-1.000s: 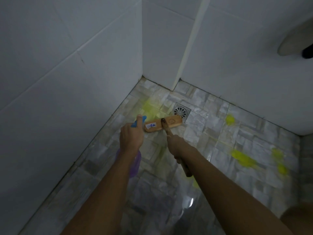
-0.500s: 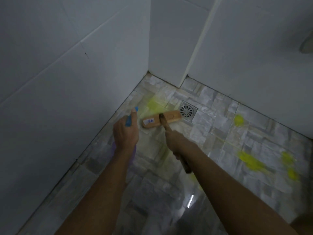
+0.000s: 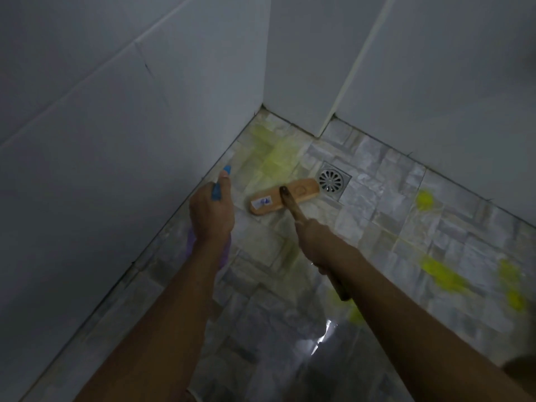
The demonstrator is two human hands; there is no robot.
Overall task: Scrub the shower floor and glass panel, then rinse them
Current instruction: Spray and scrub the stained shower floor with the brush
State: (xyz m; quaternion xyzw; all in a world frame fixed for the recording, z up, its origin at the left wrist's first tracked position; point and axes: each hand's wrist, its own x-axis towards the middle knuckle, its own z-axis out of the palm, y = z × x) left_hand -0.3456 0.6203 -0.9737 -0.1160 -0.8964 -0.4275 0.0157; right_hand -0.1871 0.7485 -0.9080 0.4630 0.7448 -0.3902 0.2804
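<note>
Shower corner, seen from above: a person's right hand [image 3: 317, 242] clenches the wooden handle of a scrubbing brush [image 3: 285, 198], whose head lies flat on the shower floor [image 3: 385, 216] just beside the round drain [image 3: 332, 181]. The left hand [image 3: 210, 213] grips a purple spray bottle [image 3: 216, 194] – blue nozzle up – close to the white wall [image 3: 116, 140]. Yellow cleaner patches [image 3: 441, 274] dot the grey tiles.
</note>
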